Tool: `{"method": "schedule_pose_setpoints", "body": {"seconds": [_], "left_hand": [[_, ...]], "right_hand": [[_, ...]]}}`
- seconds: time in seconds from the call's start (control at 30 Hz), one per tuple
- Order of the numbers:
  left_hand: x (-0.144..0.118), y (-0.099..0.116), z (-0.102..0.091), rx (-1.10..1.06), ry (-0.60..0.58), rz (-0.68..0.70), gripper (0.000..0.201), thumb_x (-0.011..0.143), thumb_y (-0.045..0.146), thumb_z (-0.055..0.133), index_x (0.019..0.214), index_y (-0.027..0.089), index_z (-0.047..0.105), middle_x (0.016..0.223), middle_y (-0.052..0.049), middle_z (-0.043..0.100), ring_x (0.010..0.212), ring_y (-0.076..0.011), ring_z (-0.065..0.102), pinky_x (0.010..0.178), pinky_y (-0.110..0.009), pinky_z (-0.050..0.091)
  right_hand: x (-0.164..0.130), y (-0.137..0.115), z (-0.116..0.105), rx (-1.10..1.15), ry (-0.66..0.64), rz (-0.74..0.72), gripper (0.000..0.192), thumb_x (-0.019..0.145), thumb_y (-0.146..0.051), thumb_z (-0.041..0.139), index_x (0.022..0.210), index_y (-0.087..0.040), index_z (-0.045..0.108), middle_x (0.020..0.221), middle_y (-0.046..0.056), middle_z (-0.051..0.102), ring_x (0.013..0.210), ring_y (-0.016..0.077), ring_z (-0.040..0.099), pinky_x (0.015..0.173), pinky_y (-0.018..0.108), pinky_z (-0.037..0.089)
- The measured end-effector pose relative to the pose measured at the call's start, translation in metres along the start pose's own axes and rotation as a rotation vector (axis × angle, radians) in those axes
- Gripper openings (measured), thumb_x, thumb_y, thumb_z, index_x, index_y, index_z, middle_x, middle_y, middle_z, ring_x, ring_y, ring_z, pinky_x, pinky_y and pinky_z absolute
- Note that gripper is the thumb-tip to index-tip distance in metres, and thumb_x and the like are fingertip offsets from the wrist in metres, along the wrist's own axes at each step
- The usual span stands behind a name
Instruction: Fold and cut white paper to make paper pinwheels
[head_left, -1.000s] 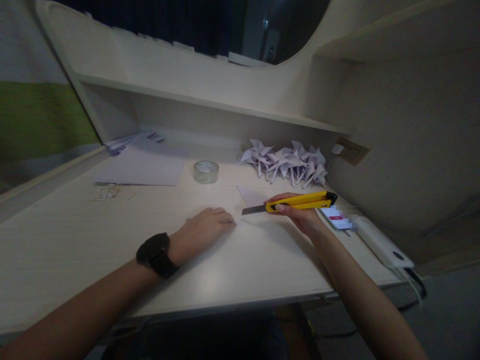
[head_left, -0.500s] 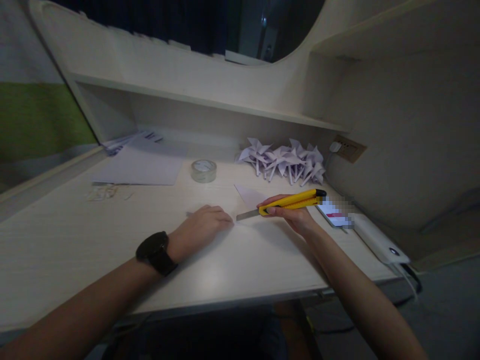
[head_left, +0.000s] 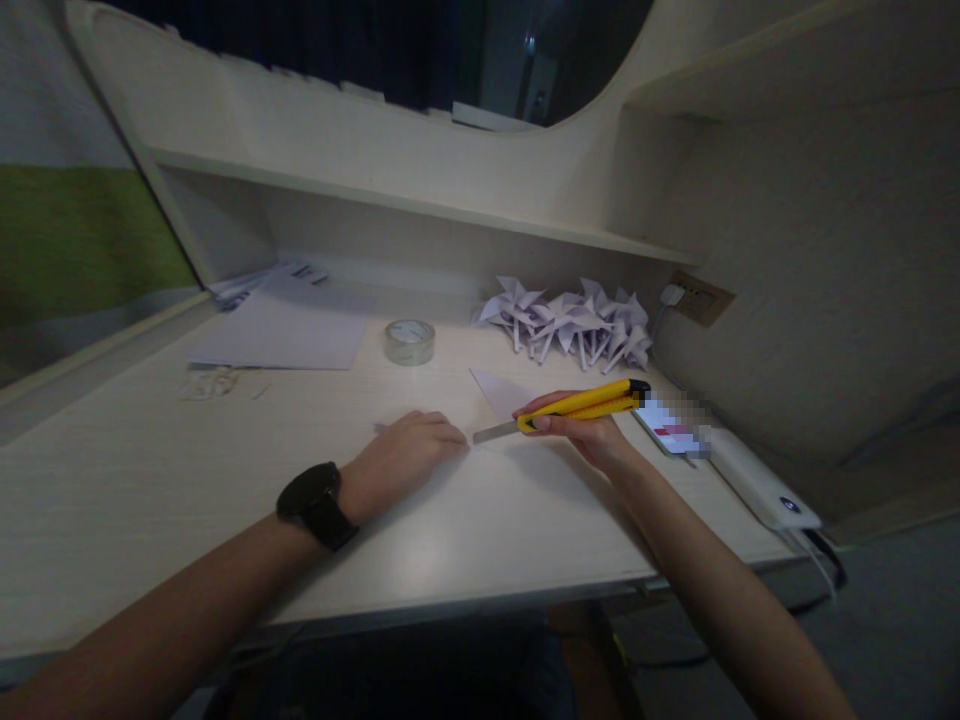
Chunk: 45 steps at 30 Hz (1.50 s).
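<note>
We note the right hand [head_left: 581, 432] closed around the yellow plastic utility knife [head_left: 585, 404], its grey blade extended and pointing left, the tip low over the pale wood-grain worktop [head_left: 150, 470]. The left hand [head_left: 409, 455] lies palm down, fingers loosely flat, pressing on a white sheet of paper [head_left: 499, 392] whose far corner shows just beyond the blade; the sheet's near edges are hard to tell from the worktop. Blade tip and left fingertips are just beside each other, not visibly touching. A black round wristwatch [head_left: 315, 503] sits on the left wrist.

Behind the hands: a roll of clear adhesive tape [head_left: 409, 341] lying flat, a cluster of folded white paper pinwheels [head_left: 574, 322] against the back wall, and a loose stack of white paper sheets [head_left: 289, 330] at far left. Right of the knife: a phone with a lit screen [head_left: 671, 428], touching a long white power bank [head_left: 757, 480] near the worktop's edge.
</note>
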<state>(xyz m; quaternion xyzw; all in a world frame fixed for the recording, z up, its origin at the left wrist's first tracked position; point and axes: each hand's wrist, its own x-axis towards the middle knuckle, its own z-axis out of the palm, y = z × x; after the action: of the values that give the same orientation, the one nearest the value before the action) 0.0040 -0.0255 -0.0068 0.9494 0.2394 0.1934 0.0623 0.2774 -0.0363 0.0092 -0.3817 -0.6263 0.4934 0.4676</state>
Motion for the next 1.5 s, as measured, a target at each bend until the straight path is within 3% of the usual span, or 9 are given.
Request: {"method": "schedule_pose_setpoints", "body": {"seconds": [0.47,1.1,1.5], "left_hand": [[-0.0034,-0.0025,0.0025,-0.049,0.033,-0.008,0.021,0.096,0.022,0.050,0.106,0.023,0.068,0.105,-0.001,0.069,0.098,-0.0174,0.058,0.092,-0.038,0.041],[-0.0040,-0.0043,0.0042,-0.068,0.039,-0.003,0.022,0.095,0.021,0.048,0.104,0.023,0.068,0.102,-0.002,0.069,0.094,-0.0170,0.060,0.091,-0.037,0.043],[-0.0033,0.0032,-0.0027,0.027,-0.047,-0.063,0.025,0.097,0.014,0.039,0.105,0.013,0.063,0.104,-0.009,0.065,0.096,-0.0190,0.058,0.091,-0.035,0.045]], "right_hand": [[-0.0006,-0.0007,-0.0008,-0.024,-0.005,-0.007,0.019,0.068,-0.026,0.078,0.087,-0.023,0.075,0.091,0.004,0.072,0.083,0.0188,0.065,0.080,0.034,0.052],[-0.0002,-0.0041,-0.0006,-0.093,-0.041,-0.023,0.019,0.068,-0.026,0.079,0.087,-0.024,0.075,0.087,0.003,0.073,0.077,0.0172,0.066,0.072,0.030,0.054],[0.0038,-0.0036,-0.0044,0.201,0.261,-0.007,0.021,0.065,-0.026,0.078,0.084,-0.021,0.073,0.092,0.005,0.073,0.086,0.0214,0.067,0.076,0.036,0.059]]}}
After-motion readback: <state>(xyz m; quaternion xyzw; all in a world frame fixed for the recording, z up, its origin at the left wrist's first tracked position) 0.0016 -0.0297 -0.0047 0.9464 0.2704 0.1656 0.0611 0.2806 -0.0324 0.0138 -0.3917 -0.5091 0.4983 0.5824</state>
